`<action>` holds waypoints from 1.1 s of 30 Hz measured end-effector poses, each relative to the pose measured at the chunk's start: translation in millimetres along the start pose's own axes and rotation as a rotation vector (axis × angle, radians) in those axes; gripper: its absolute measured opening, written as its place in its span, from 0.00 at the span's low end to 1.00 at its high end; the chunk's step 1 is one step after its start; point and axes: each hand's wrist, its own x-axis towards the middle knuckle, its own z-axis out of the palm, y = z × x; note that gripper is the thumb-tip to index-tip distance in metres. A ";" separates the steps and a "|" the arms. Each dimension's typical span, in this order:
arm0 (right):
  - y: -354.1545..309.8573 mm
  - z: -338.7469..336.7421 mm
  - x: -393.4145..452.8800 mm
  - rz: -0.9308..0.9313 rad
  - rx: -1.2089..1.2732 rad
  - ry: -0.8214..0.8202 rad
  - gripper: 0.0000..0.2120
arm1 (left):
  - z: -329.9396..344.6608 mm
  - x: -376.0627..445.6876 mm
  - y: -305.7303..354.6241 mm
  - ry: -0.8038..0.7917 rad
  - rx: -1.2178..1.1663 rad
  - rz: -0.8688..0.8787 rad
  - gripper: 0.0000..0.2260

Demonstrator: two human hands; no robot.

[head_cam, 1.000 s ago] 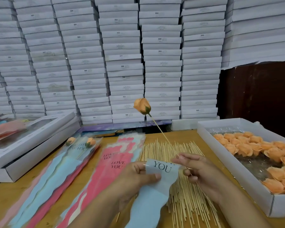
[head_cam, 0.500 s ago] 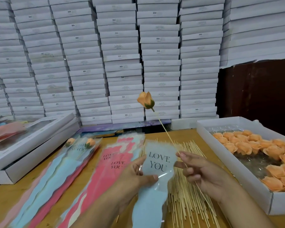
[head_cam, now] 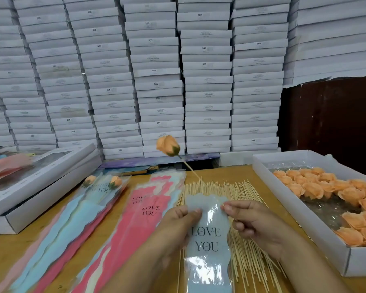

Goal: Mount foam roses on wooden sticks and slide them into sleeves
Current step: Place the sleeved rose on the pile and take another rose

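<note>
My left hand (head_cam: 179,220) pinches the left upper edge of a pale blue "LOVE YOU" sleeve (head_cam: 207,246) held over the stick pile. My right hand (head_cam: 251,223) pinches the sleeve's right upper edge and also holds a wooden stick (head_cam: 190,169) against it. That stick slants up and left behind the sleeve, with an orange foam rose (head_cam: 168,145) on its tip. Loose wooden sticks (head_cam: 239,210) lie spread under both hands. A white box (head_cam: 300,210) on the right holds several orange foam roses (head_cam: 323,187).
A fan of pink and blue sleeves (head_cam: 140,214) lies left of my hands. Further left lie two filled sleeves with roses (head_cam: 103,185). Stacked white window boxes (head_cam: 36,187) sit at the left edge. White cartons (head_cam: 156,81) wall off the back.
The sleeve has come down and nearer to me, its text lower in view. The rose on its stick swung left and lower. My right hand rose to the sleeve's top edge.
</note>
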 end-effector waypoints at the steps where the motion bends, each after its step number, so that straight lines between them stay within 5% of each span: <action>1: -0.7 -0.4 0.4 -0.010 0.024 0.027 0.17 | 0.7 1.2 -2.2 -0.004 0.000 -0.006 0.11; 7: -1.6 1.2 -1.1 -0.017 0.014 0.040 0.13 | 5.0 5.7 -7.9 0.014 -0.052 -0.013 0.09; 14: -3.4 0.1 1.6 -0.012 0.132 0.085 0.20 | 6.8 12.2 -13.8 0.049 -0.106 0.060 0.11; 20: -4.2 -2.5 2.8 -0.013 0.208 0.096 0.14 | 5.9 14.5 -23.6 0.075 -0.182 0.019 0.10; 27: -4.5 0.3 1.8 -0.054 0.159 0.074 0.17 | 2.8 12.8 -25.0 0.041 -0.234 -0.006 0.25; 33: -20.6 6.0 1.7 -0.106 0.221 0.115 0.10 | 6.7 10.9 -25.8 0.003 -0.236 0.024 0.19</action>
